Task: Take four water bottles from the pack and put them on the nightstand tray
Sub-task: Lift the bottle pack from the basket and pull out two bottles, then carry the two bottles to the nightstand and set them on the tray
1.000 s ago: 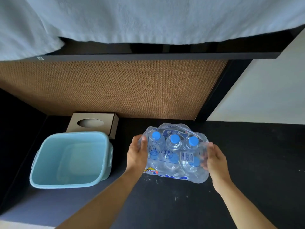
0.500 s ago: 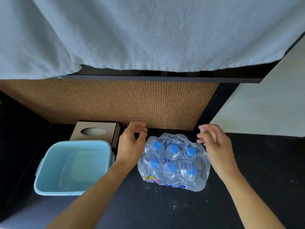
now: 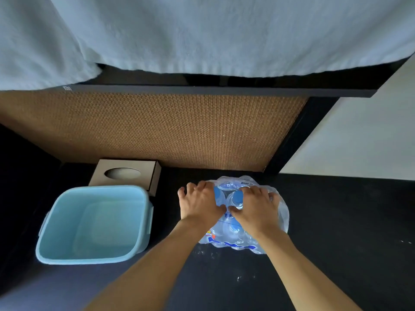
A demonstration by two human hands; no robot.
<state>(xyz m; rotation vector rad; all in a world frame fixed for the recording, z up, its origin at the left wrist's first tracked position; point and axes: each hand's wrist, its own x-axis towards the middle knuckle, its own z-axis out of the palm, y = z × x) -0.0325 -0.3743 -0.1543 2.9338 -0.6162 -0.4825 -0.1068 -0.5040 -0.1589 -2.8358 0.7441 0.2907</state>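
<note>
A shrink-wrapped pack of water bottles [image 3: 233, 242] with blue caps stands on the black surface. Both hands rest on its top. My left hand [image 3: 198, 204] presses on the left side of the wrap, fingers curled over it. My right hand [image 3: 254, 207] grips the wrap on the right, beside a blue cap [image 3: 237, 196]. The thumbs meet at the pack's middle. A light blue plastic tray [image 3: 56, 221], square and deep with nothing in it, stands to the left of the pack.
A brown tissue box [image 3: 125, 173] sits behind the blue tray against a woven brown panel [image 3: 179, 131]. A white towel [image 3: 202, 32] hangs over a dark ledge above. The black surface [image 3: 336, 232] stretches right; a white wall is at the far right.
Both hands let go of the pack's sides, lifted above its far edge, then came down onto its top and closed on the plastic wrap. The pack sits slightly farther back.
</note>
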